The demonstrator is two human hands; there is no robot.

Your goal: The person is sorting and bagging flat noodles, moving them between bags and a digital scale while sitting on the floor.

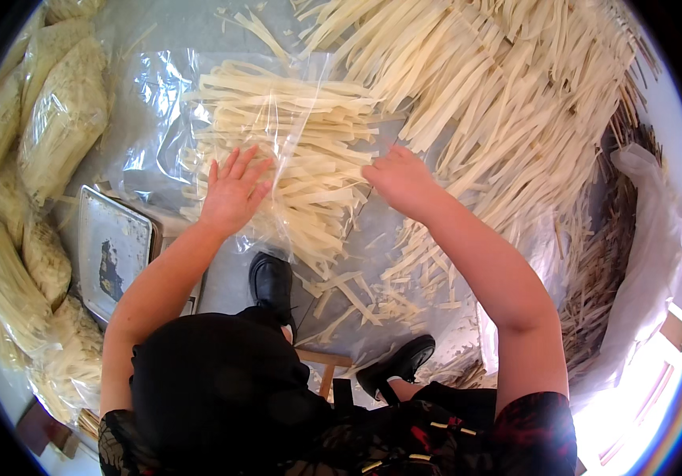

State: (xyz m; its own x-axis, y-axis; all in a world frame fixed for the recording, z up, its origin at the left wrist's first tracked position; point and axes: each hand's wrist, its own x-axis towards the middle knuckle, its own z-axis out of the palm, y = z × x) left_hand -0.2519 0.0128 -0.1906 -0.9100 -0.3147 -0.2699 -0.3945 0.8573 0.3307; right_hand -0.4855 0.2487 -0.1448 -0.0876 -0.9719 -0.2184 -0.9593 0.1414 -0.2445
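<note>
My left hand (pixel 235 193) lies palm down, fingers spread, on a clear plastic bag (pixel 165 128) over a bundle of flat, pale dried strips (pixel 317 152). The strips run roughly crosswise, partly under the plastic, their right ends sticking out past the bag's edge. My right hand (pixel 393 172) is curled just beyond those right ends, beside a large heap of similar strips (pixel 495 101). Its fingertips are bunched together; whether they pinch anything cannot be told.
Filled clear bags of strips (pixel 64 119) are piled along the left. A worn metal scale platform (pixel 116 253) stands near my left forearm. Loose broken strips (pixel 370 297) litter the grey floor by my black shoes (pixel 272 285). A white sack (pixel 644 238) and thin sticks lie at right.
</note>
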